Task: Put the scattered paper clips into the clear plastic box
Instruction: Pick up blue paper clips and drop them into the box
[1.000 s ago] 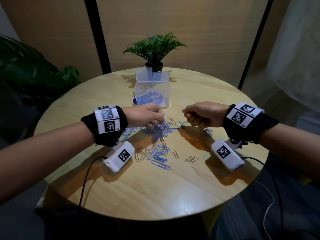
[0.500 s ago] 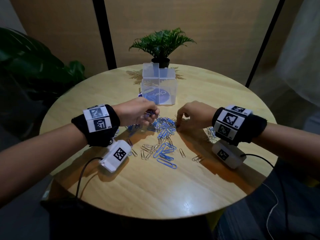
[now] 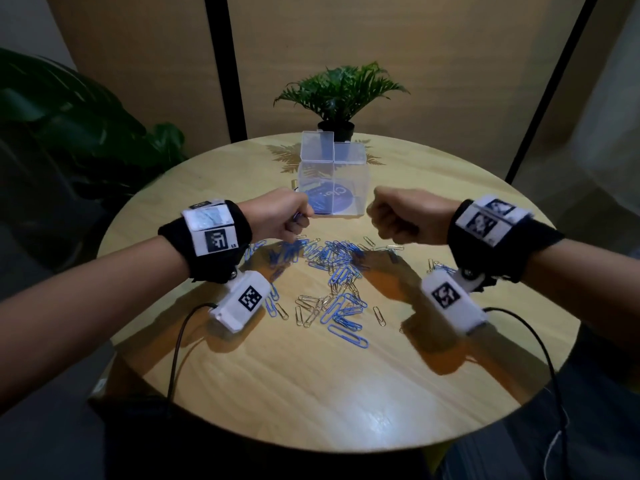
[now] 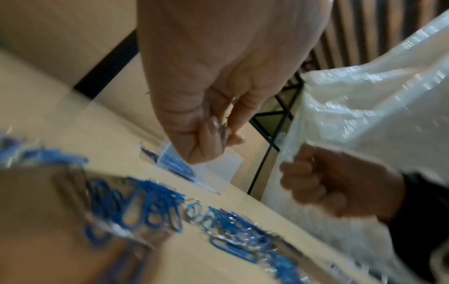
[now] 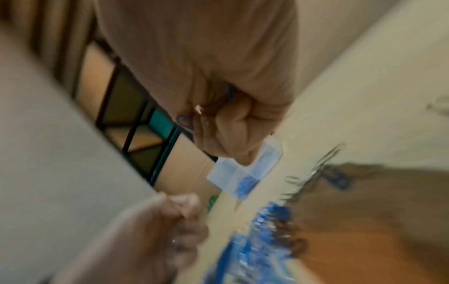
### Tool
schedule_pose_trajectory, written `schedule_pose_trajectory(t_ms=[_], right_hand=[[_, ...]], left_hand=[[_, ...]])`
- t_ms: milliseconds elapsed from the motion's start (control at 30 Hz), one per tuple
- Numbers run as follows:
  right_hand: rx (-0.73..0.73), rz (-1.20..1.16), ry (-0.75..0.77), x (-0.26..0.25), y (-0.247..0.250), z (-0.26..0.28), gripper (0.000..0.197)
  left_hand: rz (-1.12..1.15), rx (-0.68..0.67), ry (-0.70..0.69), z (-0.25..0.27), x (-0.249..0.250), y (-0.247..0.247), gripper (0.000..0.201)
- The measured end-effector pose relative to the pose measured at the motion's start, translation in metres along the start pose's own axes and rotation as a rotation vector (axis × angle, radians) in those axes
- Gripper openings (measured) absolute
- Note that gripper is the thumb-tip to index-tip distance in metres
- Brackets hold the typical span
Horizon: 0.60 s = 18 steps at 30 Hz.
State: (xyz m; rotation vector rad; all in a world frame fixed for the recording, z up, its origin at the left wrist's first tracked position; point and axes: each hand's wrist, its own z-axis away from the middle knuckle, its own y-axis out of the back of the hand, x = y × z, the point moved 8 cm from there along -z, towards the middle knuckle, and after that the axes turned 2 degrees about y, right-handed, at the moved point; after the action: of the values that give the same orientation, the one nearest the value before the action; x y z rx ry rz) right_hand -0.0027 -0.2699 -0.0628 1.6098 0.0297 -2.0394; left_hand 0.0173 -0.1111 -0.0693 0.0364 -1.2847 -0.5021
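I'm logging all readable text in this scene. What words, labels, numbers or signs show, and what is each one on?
"LS": beside the square code on the left wristband.
"Cl…": white script on the round blue label behind the clear plastic box; the rest cannot be read.
Right wristband: square codes only, any lettering blurred.
Wrist camera housings: square codes, no words.
Both wrist views: too blurred for any text.

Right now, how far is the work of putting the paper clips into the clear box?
Early stage. The clear plastic box stands open with some blue inside, contents unclear. In hand: the left hand and right hand each grip clips above the table. Left: most scattered paper clips still lie there.
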Motion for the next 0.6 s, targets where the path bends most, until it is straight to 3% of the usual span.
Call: schedule_pose_trajectory(t_ms=[167,267,367,433,500,600], right_hand=[[-0.187,-0.607,-0.047,-0.018,0.02,-0.013,0.032],[-0.416,-0.972,-0.167,-0.019,0.026,-0.016,0.021],[-0.507,-1.04,-0.252,-0.012,0.017,-0.014,0.012],[-0.362,-0.91,-0.258,-0.002,0.011,-0.022,0.014],[-0.111,-0.438,-0.204,0.01,0.016,-0.03,0.017],[0.057,0.284,-0.161,0.015,0.021,-0.038,0.022]], left_hand=[[-0.992,0.093,-0.221,-0.002,0.021,-0.011,0.042],[-1.133,0.048,-0.22,-0.01,0.016,-0.025,0.053],[-1.178,0.02,-0.241,-0.015,0.015,-0.039,0.047],[-1.193,-0.005,-0.236,-0.016,0.014,-0.044,0.041],[-1.186,-0.048,-0.214,-0.017,0.013,-0.043,0.038],[-1.071,-0.135,-0.171,-0.016,0.007,-0.033,0.024]])
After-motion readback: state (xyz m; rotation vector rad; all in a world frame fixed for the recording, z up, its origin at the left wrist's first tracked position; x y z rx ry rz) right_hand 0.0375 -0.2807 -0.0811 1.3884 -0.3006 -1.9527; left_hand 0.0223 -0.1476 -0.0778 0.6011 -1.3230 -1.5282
